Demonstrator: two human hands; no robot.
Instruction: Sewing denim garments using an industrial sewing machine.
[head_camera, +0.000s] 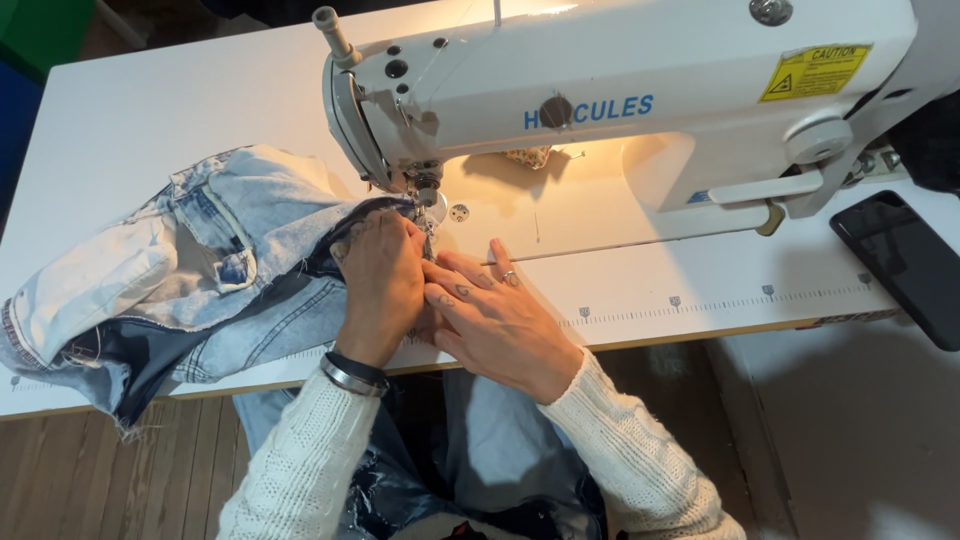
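Observation:
A light blue denim garment (215, 265) with darker patches lies bunched on the white sewing table (120, 110) and hangs off the front edge into my lap. My left hand (378, 285) presses flat on the denim just in front of the presser foot (428, 200) of the white sewing machine (620, 90). My right hand (495, 315) lies beside it, fingers spread on the fabric and pointing toward the needle. Both hands touch each other. I wear white knit sleeves and a metal bracelet on the left wrist.
A black phone (905, 262) lies at the right end of the table beside the machine's base. A printed ruler strip (700, 302) runs along the table's front edge. Wooden floor (90, 470) shows below on the left.

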